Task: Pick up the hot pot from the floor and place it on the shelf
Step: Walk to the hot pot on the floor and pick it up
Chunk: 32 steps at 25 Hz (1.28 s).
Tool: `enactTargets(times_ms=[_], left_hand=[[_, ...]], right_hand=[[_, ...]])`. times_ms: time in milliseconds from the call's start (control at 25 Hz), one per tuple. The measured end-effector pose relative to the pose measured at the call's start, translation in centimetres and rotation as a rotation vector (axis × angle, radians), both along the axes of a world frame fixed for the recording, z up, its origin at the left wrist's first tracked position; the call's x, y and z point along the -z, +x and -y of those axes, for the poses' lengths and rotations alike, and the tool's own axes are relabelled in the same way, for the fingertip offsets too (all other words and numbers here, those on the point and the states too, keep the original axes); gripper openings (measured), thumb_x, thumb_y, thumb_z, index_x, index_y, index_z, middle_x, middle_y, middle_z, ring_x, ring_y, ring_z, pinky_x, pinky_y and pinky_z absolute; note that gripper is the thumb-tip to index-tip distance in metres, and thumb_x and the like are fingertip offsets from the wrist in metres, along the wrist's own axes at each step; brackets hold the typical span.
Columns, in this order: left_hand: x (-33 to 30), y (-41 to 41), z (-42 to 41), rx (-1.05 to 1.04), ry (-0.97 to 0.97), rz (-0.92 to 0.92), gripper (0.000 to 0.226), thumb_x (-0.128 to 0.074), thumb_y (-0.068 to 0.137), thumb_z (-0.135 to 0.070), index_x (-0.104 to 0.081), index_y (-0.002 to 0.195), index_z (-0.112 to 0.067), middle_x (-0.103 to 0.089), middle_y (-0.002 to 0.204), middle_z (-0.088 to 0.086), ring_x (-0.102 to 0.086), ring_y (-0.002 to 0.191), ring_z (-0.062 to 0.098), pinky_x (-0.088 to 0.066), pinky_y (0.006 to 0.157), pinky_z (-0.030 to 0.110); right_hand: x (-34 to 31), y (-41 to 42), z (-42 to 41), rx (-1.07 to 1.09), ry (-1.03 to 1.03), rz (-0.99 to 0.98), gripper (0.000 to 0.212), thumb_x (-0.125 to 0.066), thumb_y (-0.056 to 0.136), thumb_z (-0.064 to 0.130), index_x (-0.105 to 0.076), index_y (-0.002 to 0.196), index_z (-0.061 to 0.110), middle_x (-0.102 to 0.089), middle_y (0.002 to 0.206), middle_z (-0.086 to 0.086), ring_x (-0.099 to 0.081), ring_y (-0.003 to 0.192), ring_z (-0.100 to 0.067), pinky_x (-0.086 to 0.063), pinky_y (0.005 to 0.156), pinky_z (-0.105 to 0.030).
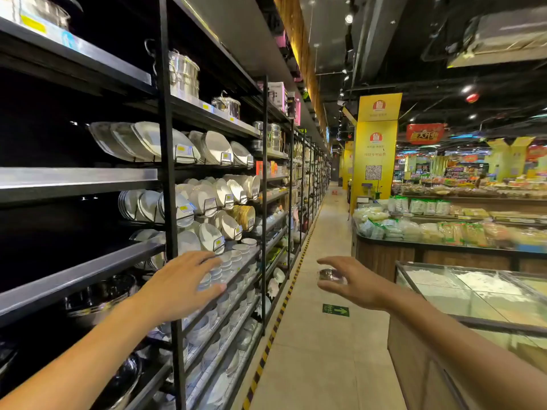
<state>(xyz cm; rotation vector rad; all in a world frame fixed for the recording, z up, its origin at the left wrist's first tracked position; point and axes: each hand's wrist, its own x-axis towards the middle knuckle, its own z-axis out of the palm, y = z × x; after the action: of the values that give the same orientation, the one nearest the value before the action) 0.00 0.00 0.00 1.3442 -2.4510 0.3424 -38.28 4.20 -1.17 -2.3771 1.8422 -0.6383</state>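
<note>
A small shiny steel hot pot (330, 275) stands on the tiled aisle floor some way ahead; it shows through the gap between the thumb and fingers of my right hand (352, 284). That hand is stretched forward with its fingers apart and curved, holding nothing. My left hand (186, 287) reaches forward too, palm down and fingers spread, in front of the black metal shelf (80, 179) on the left. The shelf carries white plates, stacked bowls and steel pots. Part of the hot pot is hidden by my right hand.
A glass-topped chest (473, 294) and a wooden counter of packaged food (429, 232) line the right side. A yellow pillar (376, 149) stands farther down. Yellow-black tape (284, 303) runs along the shelf base, and a green arrow sign (336, 309) lies on the floor.
</note>
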Motion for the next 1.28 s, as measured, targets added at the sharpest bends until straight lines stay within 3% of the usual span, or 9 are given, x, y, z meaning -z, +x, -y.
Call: enactTargets(times_ms=[200, 520, 720, 1000, 1280], left_hand=[[3.5, -10.4, 6.6, 0.084, 0.089, 0.053, 0.071, -0.032, 0.093, -0.068, -0.029, 0.153, -0.031, -0.023, 0.163, -0.007, -0.017, 0.15, 0.013, -0.017, 0.122, 0.036], [8.7, -29.4, 18.4, 0.153, 0.228, 0.145, 0.069, -0.034, 0.097, -0.062, -0.024, 0.155, -0.028, -0.016, 0.165, -0.005, -0.01, 0.152, 0.016, -0.013, 0.123, 0.038], [12.0, -37.1, 28.1, 0.128, 0.295, 0.159, 0.073, -0.032, 0.094, -0.067, -0.024, 0.155, -0.029, -0.019, 0.165, -0.003, -0.013, 0.152, 0.017, -0.013, 0.123, 0.038], [18.9, -45.5, 45.9, 0.138, 0.326, 0.12, 0.077, -0.026, 0.088, -0.076, -0.028, 0.153, -0.033, -0.024, 0.163, -0.006, -0.02, 0.149, 0.015, -0.018, 0.121, 0.036], [19.8, -51.6, 69.3, 0.144, 0.419, 0.045, 0.08, -0.027, 0.087, -0.078, -0.026, 0.154, -0.033, -0.02, 0.164, -0.006, -0.016, 0.15, 0.014, -0.016, 0.121, 0.037]], right_hand=[[5.0, -10.0, 3.0, 0.142, 0.053, -0.041, 0.072, -0.05, 0.094, 0.065, -0.035, 0.155, 0.029, -0.034, 0.162, 0.003, -0.025, 0.148, -0.015, -0.021, 0.118, -0.032], [11.5, -28.6, 12.3, 0.307, 0.167, -0.016, 0.079, -0.046, 0.086, 0.077, -0.036, 0.152, 0.035, -0.037, 0.16, 0.006, -0.03, 0.147, -0.013, -0.026, 0.119, -0.036], [14.6, -35.7, 19.0, 0.358, 0.174, 0.01, 0.074, -0.049, 0.092, 0.068, -0.039, 0.152, 0.027, -0.04, 0.159, 0.001, -0.033, 0.147, -0.017, -0.028, 0.12, -0.036], [19.2, -44.0, 36.4, 0.336, 0.194, 0.024, 0.071, -0.05, 0.095, 0.062, -0.039, 0.153, 0.024, -0.039, 0.159, 0.0, -0.031, 0.147, -0.018, -0.026, 0.12, -0.035], [21.0, -51.3, 58.9, 0.353, 0.28, 0.023, 0.071, -0.049, 0.096, 0.062, -0.039, 0.153, 0.022, -0.038, 0.16, -0.002, -0.031, 0.148, -0.021, -0.026, 0.12, -0.036]])
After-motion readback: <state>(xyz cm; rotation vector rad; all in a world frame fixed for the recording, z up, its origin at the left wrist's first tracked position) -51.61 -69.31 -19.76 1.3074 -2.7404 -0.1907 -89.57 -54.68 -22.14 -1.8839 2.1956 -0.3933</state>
